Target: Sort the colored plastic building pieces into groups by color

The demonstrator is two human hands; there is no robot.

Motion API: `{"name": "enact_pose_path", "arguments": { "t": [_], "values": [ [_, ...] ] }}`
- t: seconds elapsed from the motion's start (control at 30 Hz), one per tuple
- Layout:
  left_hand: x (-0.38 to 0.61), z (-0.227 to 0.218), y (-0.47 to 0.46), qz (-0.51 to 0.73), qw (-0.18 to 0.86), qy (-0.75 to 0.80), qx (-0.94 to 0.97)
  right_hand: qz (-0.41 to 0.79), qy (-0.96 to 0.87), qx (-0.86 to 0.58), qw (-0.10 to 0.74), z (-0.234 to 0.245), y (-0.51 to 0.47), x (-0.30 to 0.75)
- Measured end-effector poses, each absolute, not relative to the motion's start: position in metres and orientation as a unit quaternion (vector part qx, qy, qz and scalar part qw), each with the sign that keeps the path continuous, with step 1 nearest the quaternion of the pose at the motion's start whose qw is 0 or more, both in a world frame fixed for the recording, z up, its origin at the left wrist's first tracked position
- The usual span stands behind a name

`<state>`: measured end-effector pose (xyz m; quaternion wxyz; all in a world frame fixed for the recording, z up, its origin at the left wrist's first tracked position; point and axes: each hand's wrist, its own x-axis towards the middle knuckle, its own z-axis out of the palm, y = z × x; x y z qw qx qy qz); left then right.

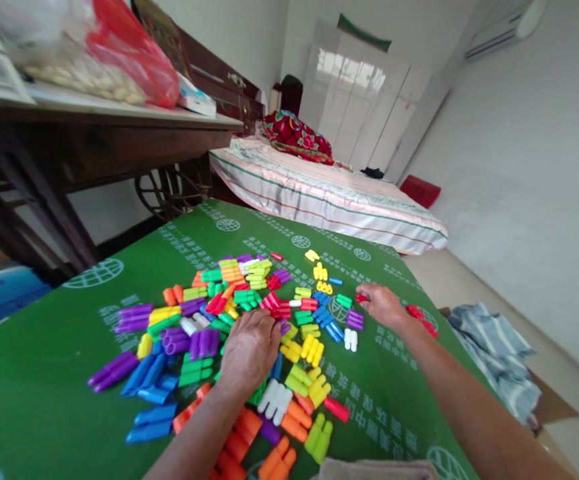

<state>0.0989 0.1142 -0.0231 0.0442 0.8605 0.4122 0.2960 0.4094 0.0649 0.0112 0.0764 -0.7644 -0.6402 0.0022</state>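
A heap of bright plastic building pieces (229, 313) in purple, blue, green, yellow, orange, red and white lies spread over a green table cover (59, 373). My left hand (250, 348) rests palm down on the middle of the heap, fingers curled over pieces near a purple one (285, 327). My right hand (383, 305) reaches to the heap's right edge, fingertips pinched on a small red piece (362, 298). More red pieces (422, 319) lie just beyond that wrist.
A dark wooden table (94, 143) with bags stands at the left. A bed (329, 193) with a striped cover lies behind the green table. A striped cloth (499, 353) lies on the floor at right. White wardrobes stand at the back.
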Motion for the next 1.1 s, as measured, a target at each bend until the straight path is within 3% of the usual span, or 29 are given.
{"name": "enact_pose_path", "arguments": {
  "t": [0.37,1.1],
  "values": [
    [0.100,-0.026,0.118,0.298,0.050,0.409,0.861,0.034,-0.594,-0.802,0.050,-0.017,0.003,0.517],
    [0.100,-0.027,0.117,0.294,0.055,0.409,0.862,0.074,-0.601,-0.796,-0.001,-0.016,-0.030,0.535]
  ]
}}
